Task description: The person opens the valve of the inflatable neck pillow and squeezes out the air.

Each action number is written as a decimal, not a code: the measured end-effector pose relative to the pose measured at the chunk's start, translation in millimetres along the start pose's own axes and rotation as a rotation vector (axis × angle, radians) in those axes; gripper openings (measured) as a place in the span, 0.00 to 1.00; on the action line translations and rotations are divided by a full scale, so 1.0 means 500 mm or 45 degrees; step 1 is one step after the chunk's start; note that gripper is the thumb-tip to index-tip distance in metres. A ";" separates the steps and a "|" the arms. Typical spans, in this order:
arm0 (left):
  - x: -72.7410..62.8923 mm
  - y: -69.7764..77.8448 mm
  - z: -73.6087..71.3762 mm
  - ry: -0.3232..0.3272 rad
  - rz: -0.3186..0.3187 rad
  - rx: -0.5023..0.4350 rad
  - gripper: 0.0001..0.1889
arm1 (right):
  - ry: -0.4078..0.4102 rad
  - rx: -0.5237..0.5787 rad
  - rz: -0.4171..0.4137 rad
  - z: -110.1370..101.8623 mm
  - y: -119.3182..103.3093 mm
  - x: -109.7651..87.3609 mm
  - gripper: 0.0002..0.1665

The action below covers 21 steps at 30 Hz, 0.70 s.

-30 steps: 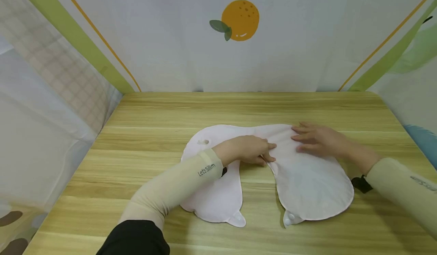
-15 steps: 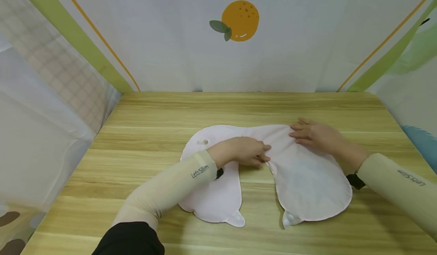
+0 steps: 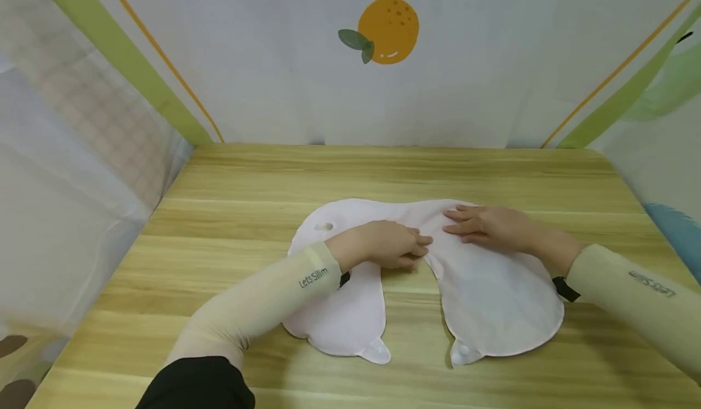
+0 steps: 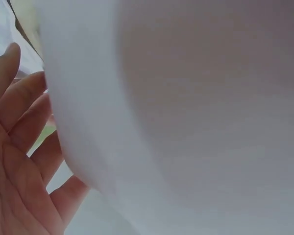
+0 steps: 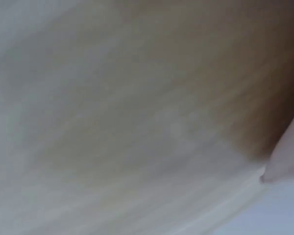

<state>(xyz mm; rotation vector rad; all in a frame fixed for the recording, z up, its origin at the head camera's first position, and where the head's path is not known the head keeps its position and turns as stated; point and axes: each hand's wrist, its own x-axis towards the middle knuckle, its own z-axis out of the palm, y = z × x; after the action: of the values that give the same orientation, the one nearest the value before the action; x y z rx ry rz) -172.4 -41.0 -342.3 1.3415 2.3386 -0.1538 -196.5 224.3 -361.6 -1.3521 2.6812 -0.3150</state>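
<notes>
A pale pink U-shaped neck pillow lies on the table in the head view, its two ends toward the near side. Each end carries a small tab with a snap button, and a small hole shows at the upper left. My left hand crosses the left half, with its fingertips on the inner curve. In the left wrist view the left hand's fingers lie loosely extended along the edge of the cloth. My right hand rests on the upper right part, fingers extended to the left. Blurred pale cloth fills most of the right wrist view.
The wood-grain table extends on all sides of the pillow. Behind it hangs a white curtain printed with an orange. More printed cloth hangs at the left side, and again at the right.
The right hand has moved left and slightly down over the pillow, from its upper edge onto the cloth. My left hand has drawn slightly left along the inner curve.
</notes>
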 end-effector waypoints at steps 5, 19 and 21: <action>-0.021 -0.005 0.012 -0.012 -0.021 -0.008 0.27 | 0.034 -0.046 0.010 0.006 0.015 -0.007 0.26; -0.035 -0.019 0.016 0.114 -0.030 -0.088 0.24 | 0.000 0.048 0.068 0.003 0.015 -0.005 0.29; -0.024 -0.020 0.012 0.170 0.007 -0.066 0.22 | 0.044 0.061 0.016 0.003 0.008 0.004 0.27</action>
<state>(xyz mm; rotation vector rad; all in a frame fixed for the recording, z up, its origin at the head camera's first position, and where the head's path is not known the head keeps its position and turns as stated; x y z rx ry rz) -173.7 -57.8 -343.9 1.3711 2.4307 -0.0016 -200.4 224.9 -364.0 -1.3278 2.6912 -0.4020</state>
